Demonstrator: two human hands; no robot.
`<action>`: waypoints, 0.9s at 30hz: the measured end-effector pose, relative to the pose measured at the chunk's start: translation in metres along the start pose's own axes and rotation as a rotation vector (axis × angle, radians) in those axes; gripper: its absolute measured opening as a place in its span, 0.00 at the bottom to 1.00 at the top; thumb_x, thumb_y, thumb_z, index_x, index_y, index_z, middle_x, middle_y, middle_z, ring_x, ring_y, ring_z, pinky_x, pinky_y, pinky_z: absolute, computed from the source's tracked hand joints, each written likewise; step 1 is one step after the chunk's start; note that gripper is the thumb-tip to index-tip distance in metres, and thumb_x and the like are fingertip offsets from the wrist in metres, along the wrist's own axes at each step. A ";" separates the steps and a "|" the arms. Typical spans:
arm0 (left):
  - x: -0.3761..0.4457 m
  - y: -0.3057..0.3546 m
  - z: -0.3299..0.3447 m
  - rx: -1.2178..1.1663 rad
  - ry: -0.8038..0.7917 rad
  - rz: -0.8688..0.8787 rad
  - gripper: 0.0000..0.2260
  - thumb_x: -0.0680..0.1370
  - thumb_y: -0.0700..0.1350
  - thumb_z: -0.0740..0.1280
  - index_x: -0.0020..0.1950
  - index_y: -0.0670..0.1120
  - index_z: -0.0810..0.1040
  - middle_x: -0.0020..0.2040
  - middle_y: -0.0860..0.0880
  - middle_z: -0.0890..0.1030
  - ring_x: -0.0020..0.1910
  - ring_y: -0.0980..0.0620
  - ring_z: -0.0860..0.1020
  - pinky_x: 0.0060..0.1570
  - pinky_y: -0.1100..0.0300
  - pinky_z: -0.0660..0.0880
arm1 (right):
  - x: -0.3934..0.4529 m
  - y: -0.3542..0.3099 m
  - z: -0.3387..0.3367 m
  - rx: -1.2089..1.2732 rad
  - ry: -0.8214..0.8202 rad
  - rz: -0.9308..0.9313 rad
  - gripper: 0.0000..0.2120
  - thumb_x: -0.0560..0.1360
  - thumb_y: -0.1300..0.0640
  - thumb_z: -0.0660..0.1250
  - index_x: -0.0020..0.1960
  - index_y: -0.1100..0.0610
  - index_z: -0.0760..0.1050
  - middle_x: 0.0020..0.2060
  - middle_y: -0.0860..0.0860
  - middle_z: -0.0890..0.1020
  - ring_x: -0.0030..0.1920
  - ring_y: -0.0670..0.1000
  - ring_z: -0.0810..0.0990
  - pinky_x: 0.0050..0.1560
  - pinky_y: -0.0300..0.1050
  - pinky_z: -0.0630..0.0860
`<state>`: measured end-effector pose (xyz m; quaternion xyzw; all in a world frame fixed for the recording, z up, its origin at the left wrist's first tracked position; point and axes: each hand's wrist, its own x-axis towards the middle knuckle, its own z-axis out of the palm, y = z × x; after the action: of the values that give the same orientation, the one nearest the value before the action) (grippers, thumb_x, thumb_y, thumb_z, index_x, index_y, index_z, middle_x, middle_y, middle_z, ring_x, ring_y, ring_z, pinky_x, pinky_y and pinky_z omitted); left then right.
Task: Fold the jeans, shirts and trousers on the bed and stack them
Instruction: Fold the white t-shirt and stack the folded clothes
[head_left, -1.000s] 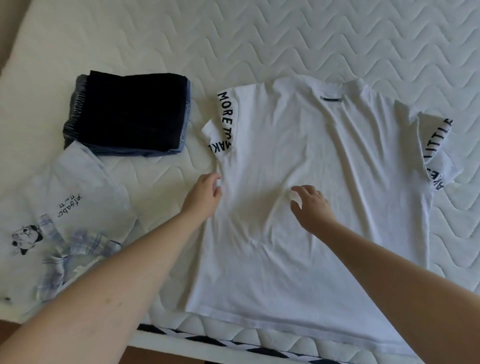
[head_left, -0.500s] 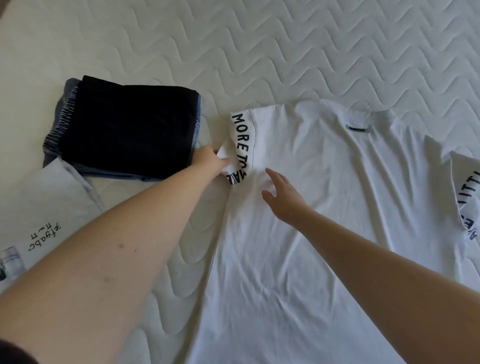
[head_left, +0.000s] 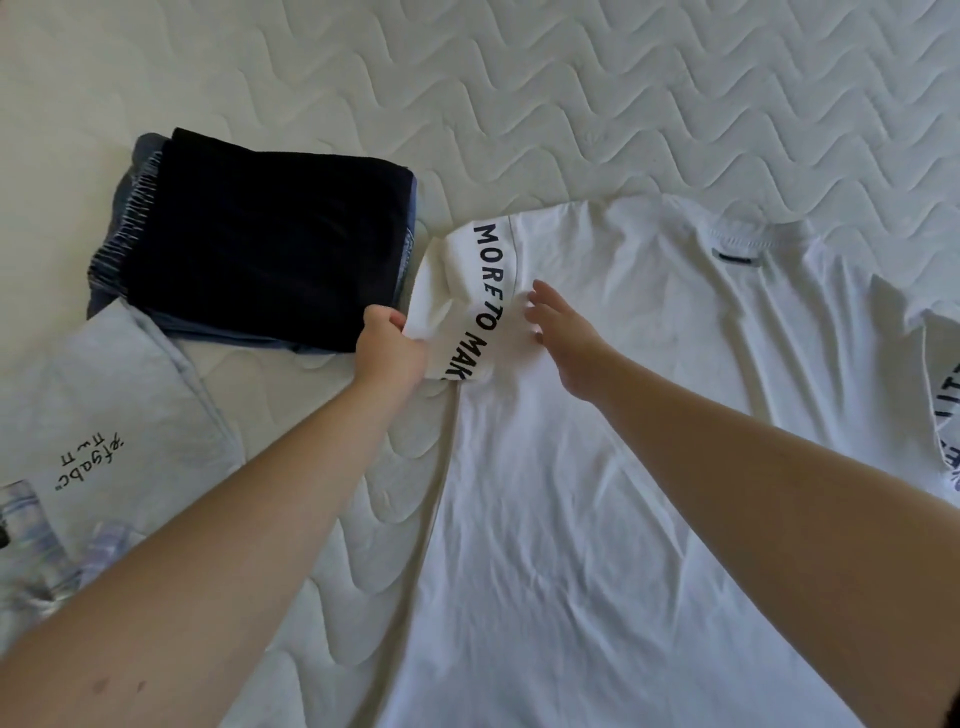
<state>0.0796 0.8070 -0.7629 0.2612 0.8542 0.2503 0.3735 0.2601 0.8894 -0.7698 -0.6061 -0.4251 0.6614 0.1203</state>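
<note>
A white T-shirt (head_left: 613, 467) lies spread flat, back side up, on the quilted mattress (head_left: 571, 104). Its left sleeve (head_left: 467, 291) carries black lettering and is bunched. My left hand (head_left: 387, 351) grips the edge of that sleeve. My right hand (head_left: 566, 338) rests flat on the shirt just right of the sleeve, fingers straight. The right sleeve (head_left: 943, 395), also lettered, lies near the frame's right edge. A stack of folded dark clothes (head_left: 260, 244), black on top with blue denim beneath, sits left of the shirt.
A pale blue-grey shirt (head_left: 104, 415) with small print lies at the left, partly under the folded stack's corner. A light plaid garment (head_left: 31, 545) shows at the lower left edge. Bare mattress stretches across the far side.
Both hands have travelled up from the shirt's middle to its left sleeve. My left hand has taken hold of the sleeve edge; my right hand now lies flat beside it.
</note>
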 end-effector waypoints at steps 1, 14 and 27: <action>0.002 0.001 0.000 0.000 -0.041 -0.028 0.18 0.75 0.38 0.65 0.65 0.45 0.68 0.52 0.49 0.73 0.46 0.49 0.73 0.41 0.58 0.69 | 0.001 0.000 -0.002 0.037 -0.006 0.009 0.28 0.79 0.59 0.58 0.78 0.48 0.59 0.73 0.46 0.69 0.72 0.51 0.67 0.76 0.55 0.59; 0.049 0.076 0.015 -0.371 -0.208 -0.261 0.26 0.75 0.50 0.73 0.68 0.40 0.73 0.57 0.45 0.77 0.48 0.47 0.73 0.48 0.57 0.69 | 0.008 0.011 -0.002 0.097 -0.067 0.001 0.28 0.81 0.57 0.60 0.79 0.50 0.57 0.72 0.44 0.69 0.72 0.51 0.67 0.76 0.54 0.59; 0.025 0.046 -0.023 0.020 0.188 0.236 0.17 0.82 0.50 0.59 0.67 0.43 0.72 0.62 0.43 0.77 0.61 0.43 0.75 0.61 0.51 0.72 | 0.011 0.000 0.013 0.350 -0.028 -0.002 0.29 0.80 0.60 0.58 0.80 0.51 0.54 0.68 0.45 0.72 0.67 0.48 0.73 0.74 0.48 0.64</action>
<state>0.0597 0.8517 -0.7332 0.3390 0.8511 0.3073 0.2574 0.2455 0.8914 -0.7784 -0.5663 -0.3056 0.7335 0.2187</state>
